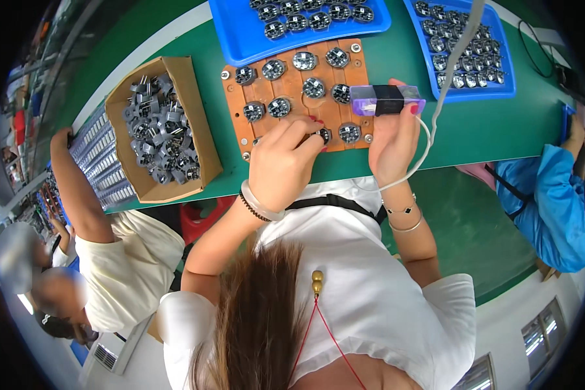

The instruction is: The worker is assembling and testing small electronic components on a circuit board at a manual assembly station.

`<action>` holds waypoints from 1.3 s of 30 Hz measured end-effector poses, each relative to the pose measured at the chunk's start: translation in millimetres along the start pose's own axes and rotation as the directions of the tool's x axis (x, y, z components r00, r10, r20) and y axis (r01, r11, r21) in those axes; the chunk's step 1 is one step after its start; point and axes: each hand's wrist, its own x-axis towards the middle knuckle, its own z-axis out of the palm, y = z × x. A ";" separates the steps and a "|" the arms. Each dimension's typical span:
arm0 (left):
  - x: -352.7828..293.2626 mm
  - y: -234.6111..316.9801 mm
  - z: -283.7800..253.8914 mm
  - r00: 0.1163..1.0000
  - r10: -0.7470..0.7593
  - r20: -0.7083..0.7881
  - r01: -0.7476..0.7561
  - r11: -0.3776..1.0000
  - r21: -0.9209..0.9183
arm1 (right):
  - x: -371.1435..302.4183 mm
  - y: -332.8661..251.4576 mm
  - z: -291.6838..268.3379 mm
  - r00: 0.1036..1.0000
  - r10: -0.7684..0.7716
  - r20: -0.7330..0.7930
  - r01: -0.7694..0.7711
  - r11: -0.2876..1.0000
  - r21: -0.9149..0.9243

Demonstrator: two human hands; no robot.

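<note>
My left hand (279,156) reaches over the near edge of an orange-brown fixture board (297,103). Its thumb and index finger close on either side of a round black-and-silver electronic part (324,135) seated in the board; the palm hides another part beside it. More such round parts, like this one (304,61), sit in the board's recesses. At the board's right edge, my right hand (395,140) grips a small clear-purple box-shaped device (388,100) wrapped with black tape. A pale cable (427,140) hangs from that device.
Blue trays of round parts stand behind the board (234,45) and at right (510,91). A cardboard box (205,143) of loose grey pronged parts is at left, beside stacked white-and-grey strips (101,156). A thick cord (458,55) hangs at right. People sit on both sides.
</note>
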 end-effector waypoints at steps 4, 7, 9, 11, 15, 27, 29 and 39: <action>-4.7 2.6 -6.6 0.998 -0.059 0.021 0.059 0.998 -0.020 | -6.5 -1.9 -3.9 0.992 0.075 0.105 -0.075 0.997 -0.001; -11.4 -1.5 -7.4 0.997 -0.069 0.023 0.070 0.996 -0.052 | -13.6 5.8 -5.9 0.995 0.055 0.083 -0.058 0.998 0.035; -13.7 -2.3 -5.9 0.998 -0.059 0.019 0.060 0.997 -0.047 | -14.3 3.8 -9.1 0.991 0.024 0.130 -0.020 0.999 -0.032; -12.7 -1.3 -2.4 0.999 -0.039 -0.012 0.038 0.998 -0.044 | -15.5 5.7 -8.8 0.983 -0.003 0.181 0.021 0.995 -0.100; -14.5 -3.9 -1.4 1.000 0.001 -0.029 -0.001 1.000 0.010 | -20.9 7.9 -0.3 0.985 -0.072 0.156 0.116 0.948 -0.297; -15.0 -3.4 -4.0 0.999 -0.034 0.000 0.034 0.999 0.013 | -21.2 7.4 7.8 0.944 -0.180 0.275 0.297 0.825 -0.481; -15.4 -4.1 -4.9 1.000 -0.025 0.013 0.024 1.000 0.014 | -21.7 7.0 8.1 0.943 -0.190 0.274 0.306 0.822 -0.481; -23.9 -1.1 -2.1 0.993 -0.116 -0.006 0.116 0.993 0.001 | -26.4 4.8 10.3 0.950 -0.129 0.285 0.276 0.774 -0.570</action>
